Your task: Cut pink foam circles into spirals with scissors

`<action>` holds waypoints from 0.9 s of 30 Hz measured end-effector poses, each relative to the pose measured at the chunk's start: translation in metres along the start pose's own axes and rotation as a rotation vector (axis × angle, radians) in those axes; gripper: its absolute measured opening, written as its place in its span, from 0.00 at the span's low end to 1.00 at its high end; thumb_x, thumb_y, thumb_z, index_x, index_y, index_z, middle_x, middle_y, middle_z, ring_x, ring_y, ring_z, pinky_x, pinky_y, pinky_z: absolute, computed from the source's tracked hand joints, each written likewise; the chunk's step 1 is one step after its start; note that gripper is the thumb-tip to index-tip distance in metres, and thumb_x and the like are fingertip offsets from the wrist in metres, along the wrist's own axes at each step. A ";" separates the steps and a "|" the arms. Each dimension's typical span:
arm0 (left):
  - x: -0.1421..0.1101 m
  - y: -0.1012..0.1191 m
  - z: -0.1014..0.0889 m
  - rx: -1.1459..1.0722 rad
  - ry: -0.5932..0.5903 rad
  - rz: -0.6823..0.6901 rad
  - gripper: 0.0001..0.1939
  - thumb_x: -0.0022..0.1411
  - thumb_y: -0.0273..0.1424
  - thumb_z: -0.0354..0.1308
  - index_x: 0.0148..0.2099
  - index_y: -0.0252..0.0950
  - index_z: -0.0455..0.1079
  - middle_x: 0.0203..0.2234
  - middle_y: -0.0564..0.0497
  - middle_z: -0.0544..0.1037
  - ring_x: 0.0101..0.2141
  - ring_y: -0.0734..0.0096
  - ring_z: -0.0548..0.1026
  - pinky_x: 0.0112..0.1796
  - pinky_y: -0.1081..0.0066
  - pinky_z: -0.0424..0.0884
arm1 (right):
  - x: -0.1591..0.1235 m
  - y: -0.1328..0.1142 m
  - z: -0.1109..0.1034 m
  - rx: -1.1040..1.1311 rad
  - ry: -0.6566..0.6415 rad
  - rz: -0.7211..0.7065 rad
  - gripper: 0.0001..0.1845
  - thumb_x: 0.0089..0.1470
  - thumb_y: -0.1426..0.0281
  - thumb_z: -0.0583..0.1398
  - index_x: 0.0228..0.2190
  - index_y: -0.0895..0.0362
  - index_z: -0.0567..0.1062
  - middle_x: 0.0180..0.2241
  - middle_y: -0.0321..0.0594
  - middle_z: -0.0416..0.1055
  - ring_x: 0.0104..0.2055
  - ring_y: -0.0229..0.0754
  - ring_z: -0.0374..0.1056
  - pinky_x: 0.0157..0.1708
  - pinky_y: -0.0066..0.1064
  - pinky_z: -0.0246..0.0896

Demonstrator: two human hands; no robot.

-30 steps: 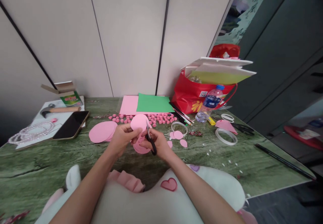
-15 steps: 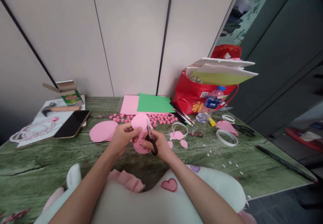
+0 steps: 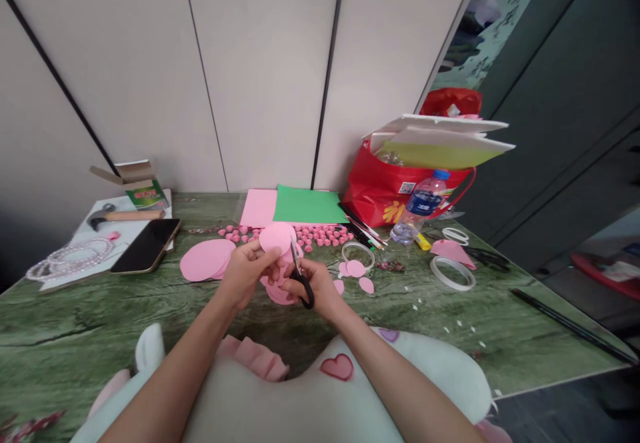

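My left hand [image 3: 249, 268] pinches a pink paper circle [image 3: 277, 238] between thumb and fingers, holding it up over the table. Black-handled scissors [image 3: 306, 290] are gripped in my right hand [image 3: 320, 284], blades pointing up at the right edge of the circle. Whether the blades are fully closed on the paper I cannot make out. Below my hands lie more pink paper pieces [image 3: 277, 293], partly hidden by my fingers. To the left rests a small stack of pink circles [image 3: 206, 260]. Small pink petal-shaped pieces [image 3: 356, 268] lie to the right, by a tape roll [image 3: 358, 255].
Several small pink rosebuds [image 3: 325, 235] lie behind my hands, before pink and green sheets [image 3: 310, 204]. At left are a phone [image 3: 145, 246], a hammer [image 3: 127, 215] and beads [image 3: 70, 258]. A red bag [image 3: 370, 190], a bottle [image 3: 420, 206] and another tape roll [image 3: 453, 274] are at right.
The view has shifted slightly, moving the table things a little to the right. The scissors and paper circle stay in nearly the same place in my hands.
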State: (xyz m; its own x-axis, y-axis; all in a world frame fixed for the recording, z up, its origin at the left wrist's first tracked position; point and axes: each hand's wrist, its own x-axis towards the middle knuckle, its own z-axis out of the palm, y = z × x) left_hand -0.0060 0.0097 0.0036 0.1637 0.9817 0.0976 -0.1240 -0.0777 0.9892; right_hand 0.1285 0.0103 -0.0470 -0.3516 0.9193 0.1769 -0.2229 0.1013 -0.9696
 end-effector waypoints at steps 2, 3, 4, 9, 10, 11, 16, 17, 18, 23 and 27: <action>0.001 -0.001 0.001 0.003 0.040 0.012 0.08 0.48 0.29 0.56 0.22 0.32 0.63 0.10 0.57 0.66 0.12 0.82 0.61 0.14 0.80 0.56 | 0.000 -0.001 0.000 0.010 -0.015 0.011 0.17 0.31 0.64 0.65 0.23 0.60 0.66 0.13 0.29 0.62 0.13 0.30 0.58 0.12 0.20 0.51; 0.001 -0.001 0.001 0.012 0.055 0.012 0.09 0.48 0.29 0.57 0.20 0.32 0.62 0.10 0.58 0.65 0.12 0.83 0.60 0.14 0.80 0.56 | 0.000 -0.001 0.001 0.017 -0.020 0.016 0.17 0.31 0.65 0.66 0.23 0.60 0.66 0.13 0.29 0.62 0.13 0.30 0.58 0.12 0.20 0.51; 0.001 -0.001 0.001 0.026 0.065 0.007 0.10 0.47 0.29 0.57 0.20 0.32 0.62 0.09 0.58 0.64 0.11 0.84 0.59 0.14 0.80 0.55 | 0.000 -0.002 0.001 0.024 -0.024 0.020 0.17 0.30 0.65 0.66 0.23 0.60 0.66 0.13 0.29 0.63 0.13 0.30 0.57 0.13 0.21 0.52; 0.001 -0.003 0.000 0.100 0.067 -0.048 0.10 0.44 0.30 0.59 0.18 0.32 0.61 0.09 0.59 0.64 0.10 0.85 0.58 0.12 0.81 0.51 | 0.001 -0.001 0.001 0.051 -0.024 -0.012 0.19 0.29 0.69 0.66 0.26 0.59 0.66 0.16 0.29 0.63 0.17 0.30 0.58 0.17 0.22 0.54; 0.000 -0.003 0.000 0.104 0.057 -0.052 0.10 0.44 0.30 0.59 0.19 0.32 0.62 0.09 0.59 0.64 0.10 0.85 0.59 0.12 0.81 0.51 | 0.002 -0.001 0.001 0.055 -0.023 -0.023 0.19 0.30 0.70 0.66 0.26 0.59 0.66 0.16 0.29 0.63 0.17 0.30 0.57 0.18 0.22 0.53; 0.000 -0.004 0.000 0.105 0.048 -0.053 0.09 0.44 0.30 0.59 0.19 0.32 0.63 0.10 0.59 0.65 0.10 0.85 0.59 0.12 0.81 0.52 | 0.002 0.000 0.000 0.059 -0.021 -0.033 0.18 0.30 0.70 0.66 0.27 0.58 0.65 0.17 0.29 0.63 0.18 0.29 0.57 0.19 0.22 0.53; 0.002 -0.005 -0.001 0.112 0.041 -0.051 0.09 0.45 0.30 0.58 0.20 0.32 0.63 0.10 0.59 0.65 0.11 0.85 0.59 0.12 0.81 0.52 | 0.002 -0.003 0.000 0.023 0.005 -0.046 0.17 0.31 0.70 0.66 0.26 0.59 0.66 0.16 0.28 0.62 0.17 0.29 0.56 0.18 0.21 0.51; 0.002 -0.005 -0.001 0.114 0.045 -0.047 0.09 0.46 0.30 0.58 0.19 0.32 0.62 0.10 0.59 0.64 0.11 0.85 0.59 0.12 0.81 0.52 | 0.002 -0.003 -0.001 0.015 0.015 -0.042 0.17 0.31 0.70 0.66 0.26 0.59 0.66 0.16 0.28 0.62 0.17 0.29 0.56 0.18 0.21 0.52; 0.002 -0.004 0.000 0.114 0.047 -0.042 0.10 0.46 0.30 0.58 0.19 0.32 0.62 0.09 0.59 0.64 0.11 0.85 0.58 0.12 0.81 0.52 | 0.002 -0.004 -0.001 0.009 0.022 -0.038 0.17 0.31 0.69 0.66 0.26 0.59 0.66 0.16 0.28 0.62 0.17 0.29 0.56 0.17 0.21 0.52; 0.002 -0.003 0.000 0.094 0.044 -0.009 0.10 0.46 0.29 0.58 0.19 0.32 0.61 0.09 0.60 0.63 0.11 0.85 0.58 0.13 0.81 0.51 | 0.001 -0.004 -0.003 0.017 0.025 -0.026 0.16 0.31 0.69 0.65 0.26 0.59 0.67 0.16 0.29 0.63 0.15 0.28 0.56 0.15 0.20 0.52; 0.003 -0.004 -0.002 0.071 0.038 -0.001 0.09 0.47 0.29 0.58 0.20 0.33 0.62 0.09 0.60 0.62 0.11 0.85 0.57 0.14 0.80 0.52 | 0.002 -0.002 -0.003 0.030 0.023 -0.019 0.16 0.32 0.69 0.65 0.25 0.59 0.67 0.16 0.29 0.63 0.14 0.28 0.56 0.14 0.20 0.51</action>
State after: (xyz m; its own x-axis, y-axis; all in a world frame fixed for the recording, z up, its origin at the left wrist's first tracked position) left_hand -0.0067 0.0128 0.0001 0.1267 0.9875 0.0942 -0.0536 -0.0880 0.9947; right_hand 0.1314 0.0135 -0.0453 -0.3259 0.9260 0.1906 -0.2567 0.1074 -0.9605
